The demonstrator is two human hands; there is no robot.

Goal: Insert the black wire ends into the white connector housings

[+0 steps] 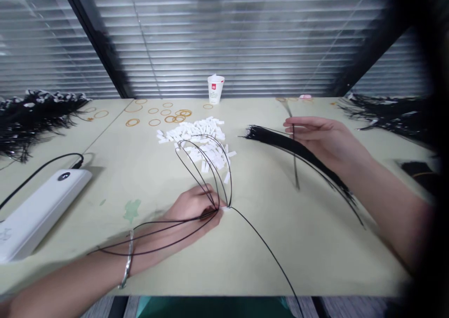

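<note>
Two hands (189,203) (329,138), one cup (214,91), one power bank (40,213), dozens of white pieces (191,131), many black wires (275,138)

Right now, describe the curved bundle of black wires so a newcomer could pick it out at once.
On the pale table, right of the white strips, find the right hand. In front of it curves a bundle of black wires. Unlike the loose wires at the left hand and the shaggy heaps at either side, it is one slim, packed bunch.

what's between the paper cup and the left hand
A tan ring, a pile of small white pieces and, overlapping it, looped black strands; head view shows this.
</note>
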